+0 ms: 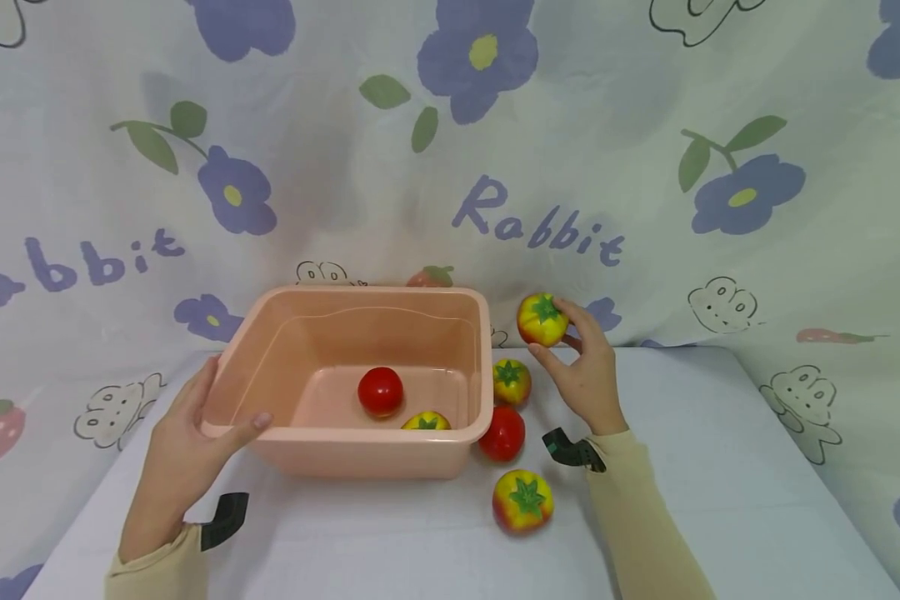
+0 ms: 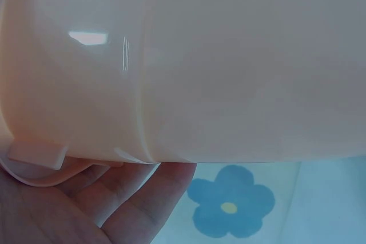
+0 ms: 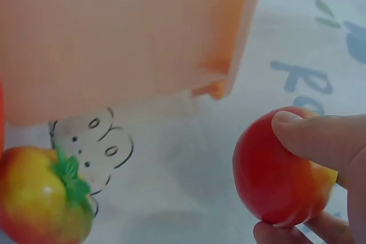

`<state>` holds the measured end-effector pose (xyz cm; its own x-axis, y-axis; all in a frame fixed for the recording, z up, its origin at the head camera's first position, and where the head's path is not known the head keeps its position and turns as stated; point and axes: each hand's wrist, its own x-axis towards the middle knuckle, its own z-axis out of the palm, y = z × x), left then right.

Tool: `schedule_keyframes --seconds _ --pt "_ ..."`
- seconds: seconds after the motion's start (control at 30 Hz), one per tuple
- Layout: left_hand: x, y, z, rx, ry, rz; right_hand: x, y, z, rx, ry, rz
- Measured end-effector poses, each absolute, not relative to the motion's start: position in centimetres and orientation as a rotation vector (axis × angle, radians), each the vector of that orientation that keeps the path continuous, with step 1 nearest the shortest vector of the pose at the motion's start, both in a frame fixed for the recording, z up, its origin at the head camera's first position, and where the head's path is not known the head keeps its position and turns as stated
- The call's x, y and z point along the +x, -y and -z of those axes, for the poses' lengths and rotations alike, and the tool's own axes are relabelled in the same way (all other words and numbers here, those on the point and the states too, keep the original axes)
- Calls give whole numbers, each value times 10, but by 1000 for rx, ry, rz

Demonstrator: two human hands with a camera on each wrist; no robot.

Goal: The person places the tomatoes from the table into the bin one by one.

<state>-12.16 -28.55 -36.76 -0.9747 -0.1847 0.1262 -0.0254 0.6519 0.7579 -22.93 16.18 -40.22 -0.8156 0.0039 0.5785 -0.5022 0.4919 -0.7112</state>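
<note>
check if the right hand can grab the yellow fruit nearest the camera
Probably not yet: the right hand holds another fruit. Otherwise the way looks free: the nearest fruit lies uncovered, outside the tub.

Yellow-red fruit (image 1: 536, 327) (glossy, green-capped) aloft, near rim of open-topped pink tub (image 1: 360, 454).

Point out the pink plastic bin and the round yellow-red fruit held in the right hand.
Pink plastic bin (image 1: 363, 455): head view, on its front outer wall.
Round yellow-red fruit (image 1: 537, 324): head view, on its yellow side.
</note>
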Motion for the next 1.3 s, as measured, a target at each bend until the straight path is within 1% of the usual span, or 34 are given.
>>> schedule_keyframes --seconds 0.23,0.47,1.3 --pt "-121 286 368 171 2677 1232 -217 -152 387 444 2205 -1306" --pt "-122 285 368 180 2677 1235 -206 -141 379 543 2159 -1329" --pt "-122 284 368 185 2686 1204 -176 -95 375 818 2180 -1319"
